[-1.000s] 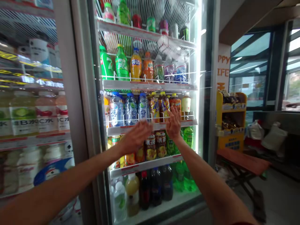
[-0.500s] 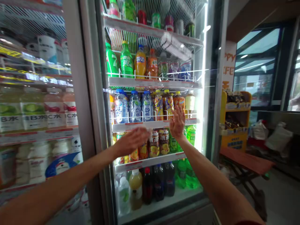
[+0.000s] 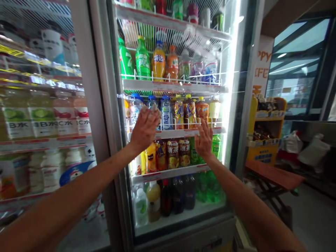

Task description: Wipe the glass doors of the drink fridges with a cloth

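Observation:
A lit drinks fridge (image 3: 237,105) with a glass front stands before me. My left hand (image 3: 144,127) is raised with its fingers together and stretched flat, in front of the blue-capped water bottles (image 3: 166,113) on the third shelf. My right hand (image 3: 203,140) is open, fingers spread upward, at the white wire rail (image 3: 183,124) below the yellow-capped tea bottles (image 3: 190,110). Neither hand holds anything. I cannot tell whether the palms touch the glass. Iced-tea bottles (image 3: 173,154) stand between my wrists on the shelf below.
A second fridge (image 3: 42,119) with pale labelled bottles is on the left behind a grey post (image 3: 91,87). Green and orange soda bottles (image 3: 143,61) fill the upper shelf. A yellow snack rack (image 3: 265,133), an orange bench (image 3: 275,176) and white bags (image 3: 312,150) are on the right.
My left hand has risen from the iced-tea shelf to the water-bottle shelf. My right hand has stayed near the wire rail. The view has shifted slightly.

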Available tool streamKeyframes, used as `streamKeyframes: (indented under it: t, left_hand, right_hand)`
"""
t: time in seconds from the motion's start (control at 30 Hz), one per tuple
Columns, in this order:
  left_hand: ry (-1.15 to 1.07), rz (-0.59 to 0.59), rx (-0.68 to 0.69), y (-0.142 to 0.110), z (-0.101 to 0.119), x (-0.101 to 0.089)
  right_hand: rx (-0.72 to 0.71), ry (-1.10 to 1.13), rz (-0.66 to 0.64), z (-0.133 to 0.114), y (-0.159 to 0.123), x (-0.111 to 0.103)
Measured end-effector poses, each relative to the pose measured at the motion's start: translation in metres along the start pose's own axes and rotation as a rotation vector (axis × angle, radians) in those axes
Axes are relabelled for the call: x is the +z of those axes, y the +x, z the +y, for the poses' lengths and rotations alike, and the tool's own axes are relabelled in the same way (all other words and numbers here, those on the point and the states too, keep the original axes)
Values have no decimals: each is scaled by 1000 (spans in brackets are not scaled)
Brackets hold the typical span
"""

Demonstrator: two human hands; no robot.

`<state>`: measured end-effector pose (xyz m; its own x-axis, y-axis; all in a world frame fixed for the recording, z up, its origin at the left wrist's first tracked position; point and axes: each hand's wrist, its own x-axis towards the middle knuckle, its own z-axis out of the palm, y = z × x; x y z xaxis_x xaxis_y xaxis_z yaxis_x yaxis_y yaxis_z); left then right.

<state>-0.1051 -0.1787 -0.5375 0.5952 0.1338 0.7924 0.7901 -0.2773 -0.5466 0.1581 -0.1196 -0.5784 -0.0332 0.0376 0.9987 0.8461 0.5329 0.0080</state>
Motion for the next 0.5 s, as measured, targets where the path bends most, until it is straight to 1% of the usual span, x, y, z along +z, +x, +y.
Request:
streamKeyframes:
  t: [0.03, 0.07, 0.1, 0.13, 0.17, 0.2, 0.23, 0.27, 0.33, 0.37, 0.4, 0.43, 0.5]
  left_hand:
    - [-26, -43, 85, -5, 9, 4]
    - [-79, -125, 269, -14, 20, 9]
    - [-138, -204, 482, -23, 32, 15]
    - [-181, -264, 654, -29, 41, 19]
    - [-200, -295, 736, -30, 46, 23]
    - [-201, -297, 744, -24, 47, 24]
    - [-183, -268, 666, -13, 44, 25]
    - [-154, -212, 523, 2, 40, 24]
    - [-73, -69, 179, 33, 34, 24]
    - [-48, -19, 68, 44, 37, 26]
    - [-44, -4, 38, 48, 44, 29]
    - [-64, -34, 79, 48, 55, 34]
    - [-127, -172, 247, 39, 80, 46]
  right_hand:
    - [-13, 2, -18, 1, -6, -3]
    - [-36, 3, -41, 2, -12, -6]
    - [-62, 1, -68, 3, -19, -8]
    - [-85, -1, -94, 5, -25, -11]
    - [-100, -5, -115, 8, -31, -13]
    - [-103, -10, -125, 11, -36, -16]
    - [-95, -15, -126, 15, -40, -18]
    - [-76, -22, -120, 19, -44, -20]
    - [-33, -32, -103, 28, -49, -23]
    - [-14, -36, -94, 32, -52, -25]
    - [1, -41, -86, 36, -55, -27]
    - [10, -46, -83, 40, -59, -29]
    - [10, -62, -94, 48, -67, -35]
